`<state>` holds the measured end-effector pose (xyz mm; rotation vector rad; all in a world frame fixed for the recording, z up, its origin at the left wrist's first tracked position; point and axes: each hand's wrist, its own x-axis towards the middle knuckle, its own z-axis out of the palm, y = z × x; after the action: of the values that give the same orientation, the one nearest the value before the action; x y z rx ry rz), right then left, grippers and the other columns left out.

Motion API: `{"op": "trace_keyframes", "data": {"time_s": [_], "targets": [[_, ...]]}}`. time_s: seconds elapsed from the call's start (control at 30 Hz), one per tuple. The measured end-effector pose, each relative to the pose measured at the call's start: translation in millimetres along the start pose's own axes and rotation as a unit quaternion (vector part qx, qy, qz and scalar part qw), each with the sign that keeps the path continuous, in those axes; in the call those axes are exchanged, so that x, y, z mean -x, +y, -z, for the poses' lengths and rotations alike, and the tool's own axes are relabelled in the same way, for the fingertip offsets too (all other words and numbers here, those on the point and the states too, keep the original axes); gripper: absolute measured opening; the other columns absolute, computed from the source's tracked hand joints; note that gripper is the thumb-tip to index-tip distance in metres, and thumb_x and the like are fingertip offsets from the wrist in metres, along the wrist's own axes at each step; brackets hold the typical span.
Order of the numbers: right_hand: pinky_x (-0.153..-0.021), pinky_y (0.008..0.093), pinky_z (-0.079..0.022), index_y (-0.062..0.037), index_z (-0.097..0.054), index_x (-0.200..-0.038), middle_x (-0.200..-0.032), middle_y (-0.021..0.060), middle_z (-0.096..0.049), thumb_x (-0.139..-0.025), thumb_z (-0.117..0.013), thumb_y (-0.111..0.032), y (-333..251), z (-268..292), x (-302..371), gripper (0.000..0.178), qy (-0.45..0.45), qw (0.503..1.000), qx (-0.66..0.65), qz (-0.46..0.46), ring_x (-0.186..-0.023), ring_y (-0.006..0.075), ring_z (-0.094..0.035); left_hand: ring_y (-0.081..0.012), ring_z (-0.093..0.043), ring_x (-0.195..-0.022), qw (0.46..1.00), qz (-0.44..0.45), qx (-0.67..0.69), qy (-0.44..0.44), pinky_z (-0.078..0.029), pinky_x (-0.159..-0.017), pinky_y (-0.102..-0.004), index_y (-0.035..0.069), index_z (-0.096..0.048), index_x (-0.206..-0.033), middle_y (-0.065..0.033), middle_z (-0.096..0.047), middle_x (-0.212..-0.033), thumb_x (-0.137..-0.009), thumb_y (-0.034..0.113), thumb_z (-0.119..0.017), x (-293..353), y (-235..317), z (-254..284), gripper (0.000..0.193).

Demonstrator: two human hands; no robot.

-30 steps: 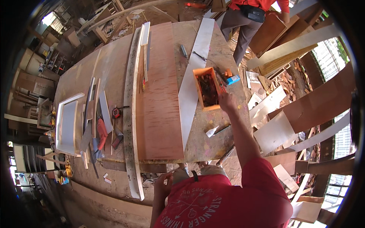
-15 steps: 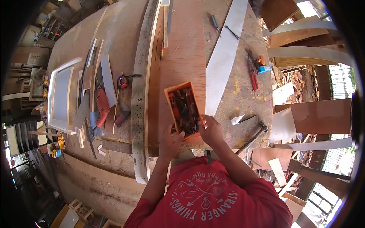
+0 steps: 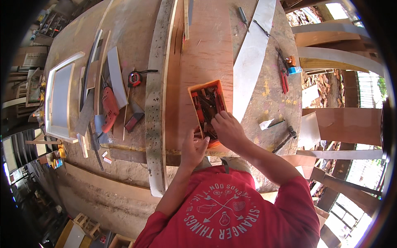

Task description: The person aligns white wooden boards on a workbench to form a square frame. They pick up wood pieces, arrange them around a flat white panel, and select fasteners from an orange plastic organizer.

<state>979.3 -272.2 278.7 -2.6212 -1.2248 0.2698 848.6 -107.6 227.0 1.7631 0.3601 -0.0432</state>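
An orange open-top box (image 3: 226,93), filled with red-handled and dark metal pieces (image 3: 206,101), rests on the reddish-brown wooden board (image 3: 202,53) in front of me. My left hand (image 3: 193,148) holds the box at its near left corner, thumb on one side and fingers on the other. Over the box's right rim reaches my right hand (image 3: 227,131). Its fingers are bent down among the pieces and pressed together; what lies between them is hidden.
Left of the board lie a perforated metal strip (image 3: 155,99), a tape measure (image 3: 135,78), a red power drill (image 3: 110,108) and wood offcuts. On the right are a white strip (image 3: 252,58), red-handled pliers (image 3: 283,76), a screwdriver (image 3: 242,15) and a hammer (image 3: 285,140).
My right hand has gone from the box's right rim into its contents. The left hand stays at the near left corner. The whole view has shifted slightly.
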Motion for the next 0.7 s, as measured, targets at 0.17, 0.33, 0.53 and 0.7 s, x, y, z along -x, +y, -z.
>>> {"op": "trace_keyframes", "data": {"time_s": [0.17,0.33,0.53,0.7], "targets": [[-0.094,0.0434,-0.044,-0.0051,-0.067,-0.091,-0.098,0.0105,-0.066,-0.084,-0.066,-0.011,11.5,24.3,18.4,0.01,-0.025,0.999,0.002,-0.047,-0.103,0.0271,-0.06,-0.0346,-0.069,-0.1,0.998,-0.034,-0.052,0.004,-0.056,-0.088,-0.0435,-0.005,-0.055,-0.143,-0.0238,-0.067,-0.121,-0.097,0.028,-0.079,-4.9,0.8,2.6,0.062],[-0.102,0.0465,-0.043,-0.0066,-0.07,-0.09,-0.105,0.0111,-0.066,-0.084,-0.067,-0.013,8.4,5.2,-11.7,0.009,0.051,0.998,0.006,-0.034,-0.109,0.0289,-0.058,-0.0467,-0.066,-0.106,0.987,-0.087,-0.134,-0.015,-0.055,-0.089,-0.0498,-0.006,-0.057,-0.133,-0.0278,-0.066,-0.118,-0.095,0.024,-0.078,-11.1,13.1,13.8,0.053],[-0.128,0.0669,-0.017,-0.0108,-0.078,-0.105,-0.116,0.0133,-0.064,-0.08,-0.071,-0.013,9.0,-18.1,-26.7,0.027,-0.01,0.999,0.035,-0.014,-0.129,0.0342,-0.052,-0.0465,-0.065,-0.102,0.983,-0.109,-0.149,-0.006,-0.054,-0.086,-0.0504,-0.007,-0.061,-0.128,-0.0261,-0.064,-0.11,-0.091,0.016,-0.076,-25.3,9.1,34.0,0.046],[-0.13,0.0745,-0.006,-0.0135,-0.08,-0.103,-0.127,0.0176,-0.062,-0.084,-0.071,-0.02,12.4,-5.1,-31.8,0.023,-0.051,0.997,0.059,-0.019,-0.145,0.0387,-0.044,-0.0461,-0.065,-0.102,0.984,-0.102,-0.146,-0.025,-0.053,-0.085,-0.0502,-0.007,-0.061,-0.128,-0.0252,-0.064,-0.11,-0.09,0.014,-0.075,-27.1,8.1,39.8,0.045]]}}
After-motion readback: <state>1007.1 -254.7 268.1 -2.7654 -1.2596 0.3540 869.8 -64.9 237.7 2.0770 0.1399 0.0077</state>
